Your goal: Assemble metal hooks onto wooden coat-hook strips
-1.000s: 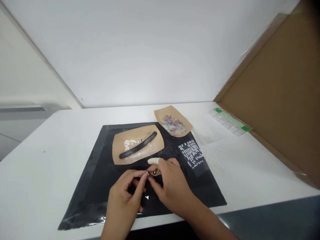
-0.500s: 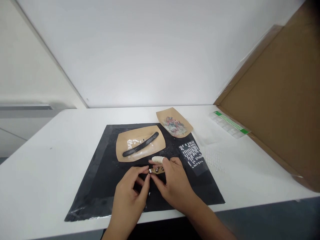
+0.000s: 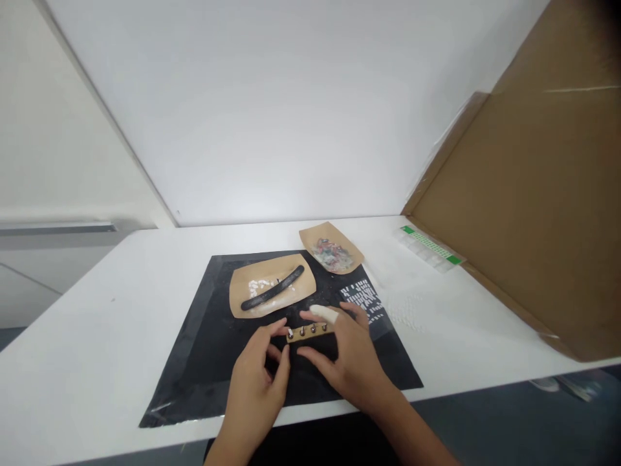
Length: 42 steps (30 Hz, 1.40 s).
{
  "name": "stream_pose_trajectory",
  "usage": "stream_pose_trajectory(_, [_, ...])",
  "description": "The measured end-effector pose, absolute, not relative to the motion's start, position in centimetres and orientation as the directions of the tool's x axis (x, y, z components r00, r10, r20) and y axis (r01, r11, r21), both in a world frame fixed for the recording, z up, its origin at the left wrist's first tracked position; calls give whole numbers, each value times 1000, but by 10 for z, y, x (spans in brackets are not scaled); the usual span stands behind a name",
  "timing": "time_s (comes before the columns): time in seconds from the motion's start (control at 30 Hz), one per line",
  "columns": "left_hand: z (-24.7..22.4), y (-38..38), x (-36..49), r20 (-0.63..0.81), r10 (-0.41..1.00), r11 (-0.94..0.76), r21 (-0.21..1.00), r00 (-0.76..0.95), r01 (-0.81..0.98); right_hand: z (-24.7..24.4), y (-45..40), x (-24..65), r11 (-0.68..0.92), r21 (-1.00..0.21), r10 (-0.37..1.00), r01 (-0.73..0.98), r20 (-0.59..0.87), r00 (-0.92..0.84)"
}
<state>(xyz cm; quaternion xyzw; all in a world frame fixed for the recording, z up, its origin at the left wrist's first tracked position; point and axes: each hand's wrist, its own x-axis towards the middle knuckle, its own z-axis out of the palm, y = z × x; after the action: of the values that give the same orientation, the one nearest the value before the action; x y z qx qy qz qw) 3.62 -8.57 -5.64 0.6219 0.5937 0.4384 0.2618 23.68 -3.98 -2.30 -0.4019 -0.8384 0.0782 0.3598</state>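
Between my left hand [image 3: 259, 372] and right hand [image 3: 354, 356] I see a matt tan strip [image 3: 307, 333] with shiny, metallic-looking studs [image 3: 313, 329]. A smooth white finger cover [image 3: 324, 313] sits on the right hand. Beneath both hands I make out a black mat [image 3: 204, 362], glossy like plastic along its near edge. Beyond them, a matt brown paper tray [image 3: 237, 291] bears a dull, white-dusted bar [image 3: 274, 289]; right of my hands stands matt cardboard [image 3: 533, 194].

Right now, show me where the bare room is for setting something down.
Widest: the white table left of the black mat, bare but for a speck. Smaller: the mat's left front, beside the left hand. Crowded: around the brown strip, by the right hand, and farther back, at the larger brown tray and the sheet of white pieces.
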Motion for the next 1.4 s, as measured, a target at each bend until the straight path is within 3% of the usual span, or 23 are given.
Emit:
stream_pose_trajectory(0.1, [-60, -85, 37, 182, 975, -111, 898, -128, 427, -25, -49, 271, 520, -395, 759, 757, 620, -198])
stream_pose_trajectory(0.17, [-59, -86, 39, 140, 972, -77, 948, -190, 308, -26, -52, 305, 357, -443, 765, 823, 644, 15])
stream_pose_trajectory(0.23, [-54, -88, 41, 136, 954, -81, 975, -267, 206, -28, -53, 343, 234, -393, 759, 889, 645, 86])
stream_pose_trajectory(0.3, [-48, -91, 44, 168, 929, -120, 980, -329, 161, -32, -53, 379, 169, -295, 772, 940, 633, 60])
stream_pose_trajectory(0.47, [-35, -94, 46, 220, 857, -175, 975, -466, 140, -49, -68, 425, 282, -131, 828, 950, 534, -172])
stream_pose_trajectory(0.6, [-26, -98, 49, 275, 789, -218, 961, -550, 167, -56, -91, 423, 346, -51, 805, 937, 529, -268])
stream_pose_trajectory(0.7, [-22, -105, 54, 415, 708, -305, 910, -571, 283, -56, -110, 416, 400, -32, 787, 916, 524, -325])
stream_pose_trajectory(0.8, [-26, -114, 64, 594, 683, -405, 792, -424, 457, -57, -127, 408, 437, -60, 763, 897, 553, -335])
stream_pose_trajectory(0.87, [-33, -121, 74, 692, 702, -496, 645, -170, 581, -58, -136, 401, 449, -104, 751, 887, 583, -312])
stream_pose_trajectory(0.97, [-42, -127, 94, 663, 713, -644, 489, 229, 588, -59, -145, 388, 483, -159, 736, 861, 607, -301])
stream_pose_trajectory(1.17, [-40, -120, 119, 515, 758, -641, 475, 400, 603, -54, -146, 366, 536, -204, 716, 819, 625, -312])
stream_pose_trajectory(1.4, [-37, -109, 120, 407, 781, -624, 466, 474, 627, -54, -140, 360, 570, -226, 715, 790, 611, -341])
